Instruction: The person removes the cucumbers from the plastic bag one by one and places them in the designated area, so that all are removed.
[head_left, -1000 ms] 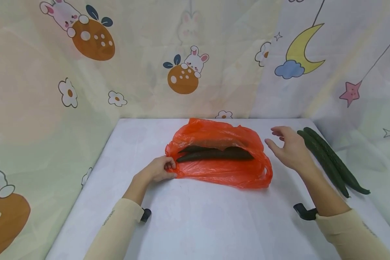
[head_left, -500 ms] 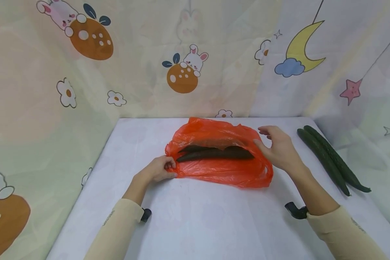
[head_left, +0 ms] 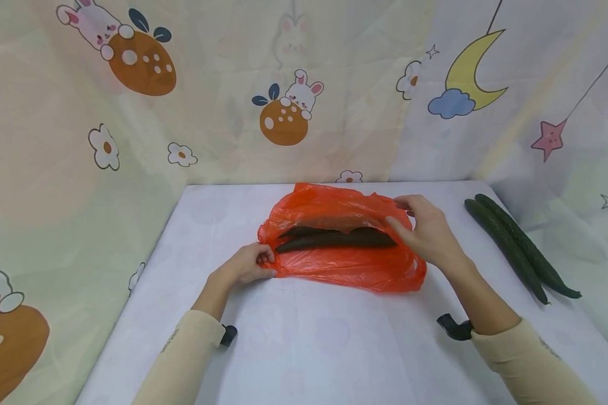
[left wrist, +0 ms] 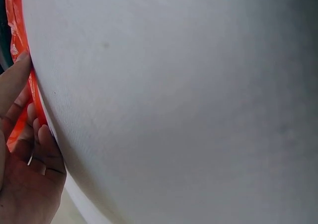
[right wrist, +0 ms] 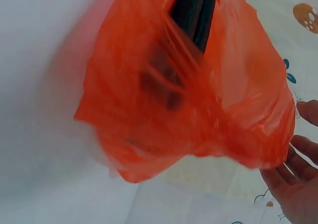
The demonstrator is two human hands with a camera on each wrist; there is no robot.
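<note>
A red plastic bag [head_left: 329, 269] lies on the table with its mouth spread. Dark green cucumbers [head_left: 342, 241] lie side by side inside it and show through the opening. My left hand [head_left: 244, 263] holds the bag's left edge; in the left wrist view, the thumb [left wrist: 19, 75] presses on the red rim and the fingers curl behind it. At the bag's upper right side is my right hand [head_left: 425, 232], its thumb and fingers spread apart. The right wrist view shows its fingertips [right wrist: 298, 149] right at the bag's outer side.
Two more cucumbers [head_left: 529, 247] lie side by side at the right edge of the white table [head_left: 309, 343]. A patterned cloth backdrop [head_left: 208, 67] rises behind the table and along both sides.
My right hand has moved left from beside the two loose cucumbers to the bag's right side. The left hand has stayed at the bag's left edge.
</note>
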